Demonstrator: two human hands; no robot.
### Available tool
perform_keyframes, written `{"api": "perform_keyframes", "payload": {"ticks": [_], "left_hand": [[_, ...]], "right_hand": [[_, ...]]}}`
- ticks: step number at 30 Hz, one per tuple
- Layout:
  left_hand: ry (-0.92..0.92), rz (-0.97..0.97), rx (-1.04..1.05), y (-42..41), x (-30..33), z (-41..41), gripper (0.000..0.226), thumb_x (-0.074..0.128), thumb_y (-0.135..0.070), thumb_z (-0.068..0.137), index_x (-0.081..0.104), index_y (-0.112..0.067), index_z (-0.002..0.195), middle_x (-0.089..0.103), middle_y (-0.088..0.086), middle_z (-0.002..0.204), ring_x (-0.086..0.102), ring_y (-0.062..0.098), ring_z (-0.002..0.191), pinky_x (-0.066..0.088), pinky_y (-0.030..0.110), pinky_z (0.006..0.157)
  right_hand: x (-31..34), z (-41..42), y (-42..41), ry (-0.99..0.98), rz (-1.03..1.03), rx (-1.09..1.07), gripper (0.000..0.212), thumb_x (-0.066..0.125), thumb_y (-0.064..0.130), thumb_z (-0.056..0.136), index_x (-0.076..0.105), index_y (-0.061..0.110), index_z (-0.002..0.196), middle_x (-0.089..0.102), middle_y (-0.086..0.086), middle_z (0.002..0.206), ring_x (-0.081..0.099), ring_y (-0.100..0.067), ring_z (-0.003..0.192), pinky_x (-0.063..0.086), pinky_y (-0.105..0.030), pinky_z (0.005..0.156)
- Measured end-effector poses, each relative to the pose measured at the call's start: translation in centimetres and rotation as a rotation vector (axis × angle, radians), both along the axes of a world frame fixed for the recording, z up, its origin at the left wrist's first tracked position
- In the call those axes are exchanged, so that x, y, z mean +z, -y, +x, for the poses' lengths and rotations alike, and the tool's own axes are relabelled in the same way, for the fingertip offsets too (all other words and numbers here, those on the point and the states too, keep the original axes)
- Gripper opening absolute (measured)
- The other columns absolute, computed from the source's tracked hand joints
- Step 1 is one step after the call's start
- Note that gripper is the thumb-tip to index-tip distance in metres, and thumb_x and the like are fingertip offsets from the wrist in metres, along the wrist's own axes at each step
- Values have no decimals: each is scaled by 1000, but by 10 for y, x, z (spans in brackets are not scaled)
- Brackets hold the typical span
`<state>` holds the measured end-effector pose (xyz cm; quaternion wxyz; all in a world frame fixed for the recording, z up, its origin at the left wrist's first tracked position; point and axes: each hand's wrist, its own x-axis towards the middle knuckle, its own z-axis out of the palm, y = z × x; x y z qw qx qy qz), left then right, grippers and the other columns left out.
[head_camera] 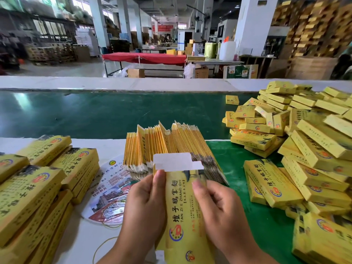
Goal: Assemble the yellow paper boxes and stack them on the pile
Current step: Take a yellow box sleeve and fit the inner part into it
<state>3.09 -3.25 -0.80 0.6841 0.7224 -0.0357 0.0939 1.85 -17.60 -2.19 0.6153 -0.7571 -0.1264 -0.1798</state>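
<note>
At my far left lie the flat bundles of yellow printed cardboard blanks (38, 180), stacked on the white tabletop (106, 145). Just right of them a round printed paper fan (108, 189) rests flat, partly under my wrist, with a thin rubber band (102, 242) looped near the table's front edge.

My left hand (142, 204) grips the left edge of the long yellow paper box with red and black lettering (182, 210), thumb pressed near its top corner. The box stands lengthwise away from me, not yet closed: its white end flap (177, 161) sticks up open at the far end. My right hand (221, 208) holds the right edge, fingers curled round the side and the thumb lying on the printed face.

Directly behind the flap stands the fanned upright stack of unfolded yellow box sleeves (171, 147), at the edge of the green conveyor belt (95, 113).

I judge that I am midway through forming this one box: the body looks squared up, and the end needs tucking. Next I should fold the white flap down and push its tongue inside, without creasing the thin card.

To the right, on the green mat (234, 159), sprawls the loose pile of finished yellow boxes (297, 141), where this one goes.
</note>
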Motion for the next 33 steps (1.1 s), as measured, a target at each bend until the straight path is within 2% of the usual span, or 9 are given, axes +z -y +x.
{"api": "perform_keyframes", "payload": {"ticks": [3,9,11,15,18,22,26,29,33], "left_hand": [[32,43,-11,3,1,-4,37,43,-54,82,70,-28,82,74,3,69,72,21,61,57,32,53],[-42,37,-221,7,-3,-5,9,67,-22,86,66,-18,94,77,-1,83,74,16,74,58,25,58],[-63,-20,-301,4,-3,-4,12,62,-21,89,64,-14,99,77,4,88,74,21,78,59,27,62],[-65,-158,-449,-2,2,-2,26,57,-28,89,64,-10,107,74,13,99,73,28,89,58,28,69],[-47,-173,-477,-4,3,-3,26,55,-27,86,69,-18,106,74,13,103,71,28,93,58,29,73],[-61,-229,-493,-4,3,-5,26,53,-26,85,72,-38,99,76,10,95,74,23,81,58,27,63],[31,-166,-460,-1,3,-7,24,60,-28,87,61,-34,110,71,17,97,71,37,85,60,46,70],[116,-136,-384,-2,2,-5,51,71,-25,83,47,-42,125,71,13,99,67,47,83,57,59,70],[112,-177,-459,-6,3,-4,44,72,-17,80,53,-31,117,69,20,95,67,49,82,55,63,69]], "right_hand": [[1,4,5,-32,24,-11,54,51,47,94,57,1,67,51,-20,55,45,-37,50,34,-45,44],[-2,11,12,43,1,-125,41,54,41,89,55,8,64,43,3,47,34,-5,43,26,-23,41],[1,10,13,40,53,-76,19,58,36,88,65,18,87,60,4,57,49,-4,48,38,-19,43],[3,6,15,53,177,46,36,65,28,91,57,23,126,76,-6,86,73,-16,76,58,-25,61],[8,5,19,96,146,55,31,69,34,87,63,32,118,66,1,74,63,-11,66,54,-29,55],[9,8,23,91,110,142,6,67,26,88,63,23,92,51,-5,59,45,-15,52,42,-25,47],[6,11,26,81,114,186,29,61,34,88,53,11,71,43,9,50,40,1,44,36,-12,44],[5,14,28,52,118,220,33,59,37,88,50,16,64,44,6,49,42,-1,42,36,-14,43],[7,15,30,8,107,259,40,58,37,89,46,8,64,42,1,49,41,-5,42,35,-17,42]]}}
